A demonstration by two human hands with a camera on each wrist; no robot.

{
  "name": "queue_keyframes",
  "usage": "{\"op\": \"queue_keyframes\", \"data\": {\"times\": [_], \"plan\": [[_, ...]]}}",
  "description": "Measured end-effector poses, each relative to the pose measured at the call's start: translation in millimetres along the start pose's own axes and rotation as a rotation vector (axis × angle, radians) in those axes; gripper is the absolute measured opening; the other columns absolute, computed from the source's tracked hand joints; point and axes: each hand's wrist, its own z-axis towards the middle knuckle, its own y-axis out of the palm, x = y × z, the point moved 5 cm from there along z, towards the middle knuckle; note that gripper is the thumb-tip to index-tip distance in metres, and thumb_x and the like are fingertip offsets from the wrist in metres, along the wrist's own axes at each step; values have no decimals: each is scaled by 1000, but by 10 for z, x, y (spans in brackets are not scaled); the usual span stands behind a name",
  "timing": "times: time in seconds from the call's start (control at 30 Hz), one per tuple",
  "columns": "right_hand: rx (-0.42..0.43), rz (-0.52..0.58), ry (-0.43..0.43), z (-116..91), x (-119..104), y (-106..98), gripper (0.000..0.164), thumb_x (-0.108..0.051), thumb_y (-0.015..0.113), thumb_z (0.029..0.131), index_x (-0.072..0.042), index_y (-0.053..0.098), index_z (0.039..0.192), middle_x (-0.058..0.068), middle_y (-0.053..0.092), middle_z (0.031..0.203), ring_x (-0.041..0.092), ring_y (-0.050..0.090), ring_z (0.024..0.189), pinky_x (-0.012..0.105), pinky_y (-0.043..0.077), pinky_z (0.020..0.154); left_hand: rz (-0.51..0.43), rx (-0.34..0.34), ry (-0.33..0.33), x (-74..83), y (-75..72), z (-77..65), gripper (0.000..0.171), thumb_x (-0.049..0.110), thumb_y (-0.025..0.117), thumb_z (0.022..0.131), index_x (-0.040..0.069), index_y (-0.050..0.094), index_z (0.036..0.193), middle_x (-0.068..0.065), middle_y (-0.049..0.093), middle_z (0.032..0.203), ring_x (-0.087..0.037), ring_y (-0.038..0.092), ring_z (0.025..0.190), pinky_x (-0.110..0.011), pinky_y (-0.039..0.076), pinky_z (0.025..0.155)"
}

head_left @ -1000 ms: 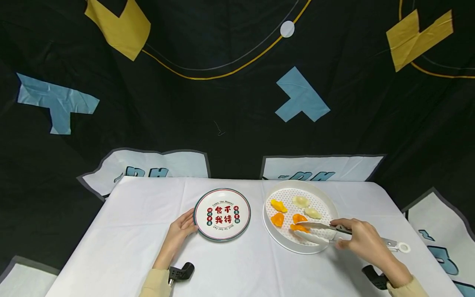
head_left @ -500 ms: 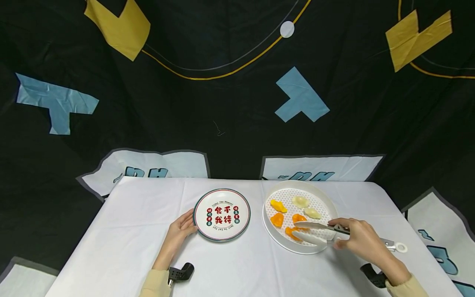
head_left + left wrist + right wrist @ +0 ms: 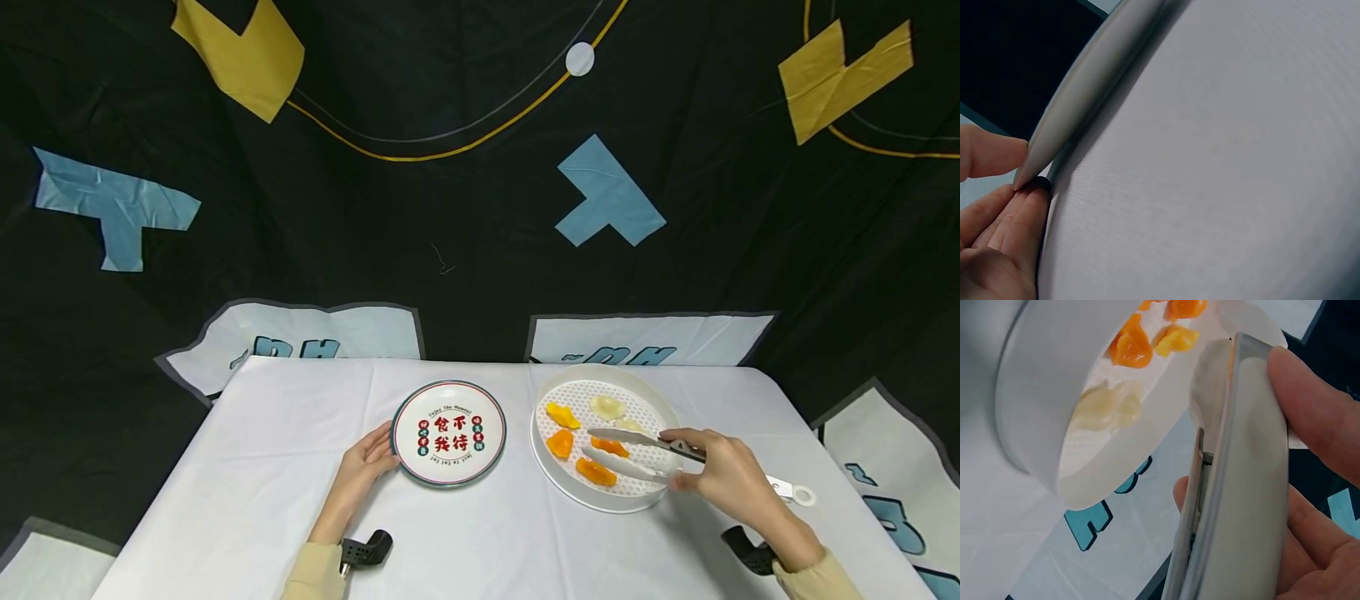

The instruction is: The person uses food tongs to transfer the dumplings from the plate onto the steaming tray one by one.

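Observation:
My left hand (image 3: 363, 467) pinches the left rim of a round white plate (image 3: 450, 477) with a dark green edge and red characters. In the left wrist view, thumb and fingers stand on either side of the plate's rim (image 3: 1085, 81). My right hand (image 3: 723, 475) grips metal tongs (image 3: 626, 467) with their arms apart. Their tips reach over a white perforated steamer tray (image 3: 663, 408), on either side of an orange dumpling-shaped piece (image 3: 613, 448). Nearer the front lies another orange piece (image 3: 596, 472). The tongs partly cover a pale piece (image 3: 632, 425).
Also in the tray are an orange piece (image 3: 559, 443), a yellow piece (image 3: 562, 415) and a pale piece (image 3: 607, 407). A white cloth (image 3: 247, 483) covers the table. Behind it hangs a black curtain (image 3: 450, 225). Each wrist wears a black camera mount (image 3: 367, 550).
The tongs have left the front orange piece, which shifted slightly toward the front left. They have moved up and left to the middle orange piece. The left hand and plate stay put.

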Motion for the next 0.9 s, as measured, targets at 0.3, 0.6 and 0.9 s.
{"op": "queue_keyframes", "data": {"times": [0.3,0.6,0.9], "plan": [[58,30,-21,73,-125,22,52,-7,83,63,-3,69,112,21,66,109,39,61,100,57,50,82,-1,13,-12,-16,2,20,65,-8,56,83,-10,32,143,-29,35,145,-36,38,132,-20,42,99],[65,93,-30,151,-317,117,58,-12,86,64,-2,66,118,22,64,116,43,55,112,61,44,92,-19,6,-8,-23,-8,18,65,-8,56,83,-10,30,143,-29,33,146,-36,37,133,-21,41,100],[78,143,-43,194,-501,278,66,-18,89,62,-4,64,122,15,65,117,39,58,109,58,47,91,-11,3,0,-25,-5,12,65,-8,55,84,-10,30,143,-29,33,146,-36,37,132,-22,41,100]]}}
